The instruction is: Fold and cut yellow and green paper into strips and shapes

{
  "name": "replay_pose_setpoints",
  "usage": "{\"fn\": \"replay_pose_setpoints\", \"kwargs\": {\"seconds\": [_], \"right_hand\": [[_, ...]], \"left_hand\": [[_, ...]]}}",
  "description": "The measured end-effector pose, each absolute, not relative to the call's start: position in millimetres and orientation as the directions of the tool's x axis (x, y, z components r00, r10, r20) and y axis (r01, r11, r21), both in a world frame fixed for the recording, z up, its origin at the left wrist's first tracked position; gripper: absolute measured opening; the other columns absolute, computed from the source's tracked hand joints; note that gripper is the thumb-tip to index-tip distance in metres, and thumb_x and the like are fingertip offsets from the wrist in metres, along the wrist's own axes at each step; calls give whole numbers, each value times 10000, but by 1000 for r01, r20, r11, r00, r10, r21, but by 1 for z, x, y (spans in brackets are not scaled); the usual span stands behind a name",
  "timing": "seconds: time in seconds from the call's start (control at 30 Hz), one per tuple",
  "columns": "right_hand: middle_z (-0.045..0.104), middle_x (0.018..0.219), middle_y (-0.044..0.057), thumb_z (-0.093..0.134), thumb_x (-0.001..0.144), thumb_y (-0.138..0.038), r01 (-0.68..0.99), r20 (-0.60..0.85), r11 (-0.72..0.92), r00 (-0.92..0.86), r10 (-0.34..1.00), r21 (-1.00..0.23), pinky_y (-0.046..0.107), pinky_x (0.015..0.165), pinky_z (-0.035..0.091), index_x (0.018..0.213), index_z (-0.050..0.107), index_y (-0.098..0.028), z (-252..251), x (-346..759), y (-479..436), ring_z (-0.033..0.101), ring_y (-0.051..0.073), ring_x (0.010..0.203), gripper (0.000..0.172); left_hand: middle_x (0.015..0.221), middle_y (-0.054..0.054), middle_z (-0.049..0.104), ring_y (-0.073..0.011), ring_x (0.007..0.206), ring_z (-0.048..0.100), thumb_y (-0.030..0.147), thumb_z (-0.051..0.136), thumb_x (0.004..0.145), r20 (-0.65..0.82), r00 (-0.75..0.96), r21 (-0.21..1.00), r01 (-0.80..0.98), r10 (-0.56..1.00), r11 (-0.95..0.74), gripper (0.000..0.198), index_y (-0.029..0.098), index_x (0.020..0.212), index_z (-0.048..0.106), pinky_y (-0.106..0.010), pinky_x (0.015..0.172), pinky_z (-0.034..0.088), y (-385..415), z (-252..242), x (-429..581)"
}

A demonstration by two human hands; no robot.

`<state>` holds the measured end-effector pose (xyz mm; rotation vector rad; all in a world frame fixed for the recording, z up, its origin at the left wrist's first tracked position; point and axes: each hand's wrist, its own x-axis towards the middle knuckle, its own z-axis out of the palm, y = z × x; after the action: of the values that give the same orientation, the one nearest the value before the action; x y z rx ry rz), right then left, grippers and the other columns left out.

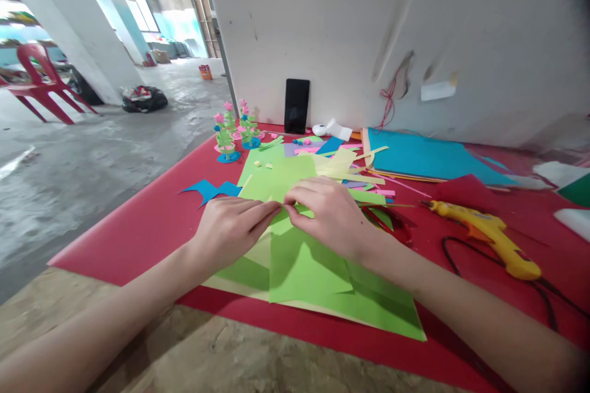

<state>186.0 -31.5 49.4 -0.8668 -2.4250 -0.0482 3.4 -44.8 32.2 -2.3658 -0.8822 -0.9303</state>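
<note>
Nearest, along the bottom of the frame, is the table (221,350), with a red sheet (152,230) over it. On that, at lower centre, lies a green sheet (288,282), its visible part running from beneath the fingertips toward the bottom of the frame; its upper end is hidden, so its long axis cannot be told. The left hand (233,221) and right hand (327,215) meet tip to tip at mid-frame, each with thumb and forefinger pinched together; what sits between is too small to make out. The right hand covers more of the sheet. A thin strip (389,205) shows just right of that hand, its long axis running across the frame, roughly level with the fingertips; whether it reaches them cannot be told. Scissors (402,234) lie beside the right wrist, the glue gun (488,233) farther right. Blue scraps (203,189) are near the left hand; beyond, at upper left of centre, stand paper trees (225,138), then a phone (297,105).
</note>
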Motion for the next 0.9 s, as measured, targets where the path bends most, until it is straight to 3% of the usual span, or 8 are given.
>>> {"fn": "replay_pose_setpoints", "kwargs": {"seconds": [0.23, 0.67, 0.8, 0.9], "right_hand": [[647, 777, 47, 474, 773, -143, 691, 548, 715, -558, 623, -110, 281, 682, 388, 708, 598, -162, 55, 218, -18, 555, 163, 729, 141], [641, 723, 105, 501, 716, -188, 946, 642, 315, -196, 741, -75, 316, 569, 361, 666, 597, -173, 50, 345, 29, 558, 222, 660, 109], [643, 739, 113, 489, 755, -204, 938, 697, 328, -159, 699, -115, 313, 613, 395, 740, 616, -164, 56, 327, 21, 570, 207, 677, 133], [656, 844, 48, 499, 788, -221, 876, 695, 465, -258, 671, -124, 257, 693, 434, 836, 613, -184, 61, 284, -2, 589, 155, 767, 129]], "left_hand": [[580, 29, 675, -105, 471, 599, 201, 565, 779, 747, 520, -164, 747, 413, -644, 89, 180, 779, 651, -207, 451, 402, -38, 37, -7], [583, 14, 677, -103, 446, 574, 229, 566, 778, 776, 450, -114, 789, 441, -604, 101, 190, 756, 657, -205, 448, 403, -34, 39, -14], [578, 16, 675, -105, 463, 585, 232, 562, 780, 772, 429, -86, 801, 468, -593, 107, 190, 764, 658, -196, 455, 403, -33, 36, -13], [572, 24, 673, -102, 465, 592, 239, 558, 785, 746, 475, -121, 786, 467, -606, 117, 189, 751, 658, -190, 457, 403, -35, 34, -10]]}}
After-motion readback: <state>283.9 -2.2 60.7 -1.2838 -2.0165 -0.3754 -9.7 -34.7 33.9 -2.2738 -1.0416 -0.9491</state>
